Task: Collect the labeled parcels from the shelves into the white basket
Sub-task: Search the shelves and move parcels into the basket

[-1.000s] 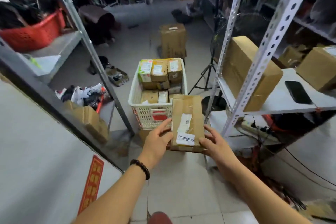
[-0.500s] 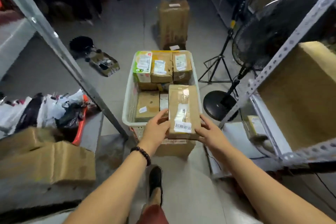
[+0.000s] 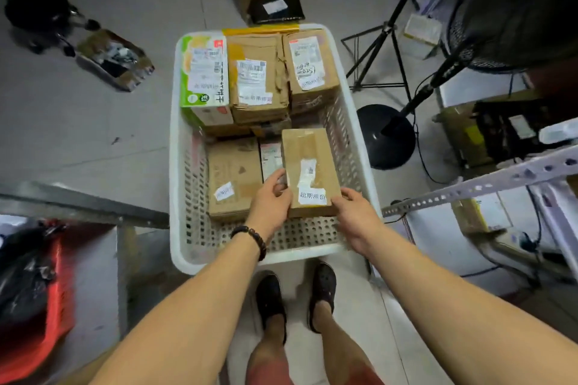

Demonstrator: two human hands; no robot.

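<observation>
We hold a brown cardboard parcel [image 3: 308,166] with both hands inside the white basket [image 3: 179,184], in its near right part, with its long side running away from us. Our left hand [image 3: 270,201] grips the near left edge, fingers curled against the side. Our right hand [image 3: 355,216] holds the near right corner, fingertips just beside the white label [image 3: 312,197]. We cannot tell whether the parcel already rests on the basket floor or hangs just above it.

A flat brown box [image 3: 233,178] lies to its left, with a narrow pale packet [image 3: 270,156] between the two. Three more labeled parcels stand side by side at the far end, the leftmost a green and white carton [image 3: 203,78].

We judge the parcel to be light, since a grip at one end alone carries it level. The cardboard looks stiff and square, so it should not sag or fold. The clear tape [image 3: 305,147] along the top is probably slick, so we take hold on the bare cardboard edges and corners, not on the taped strip or the label. The gap beside the basket wall is narrow, and our right fingers may get pinched there. We think it best to set the far end down first, then slide both hands out toward us.
</observation>
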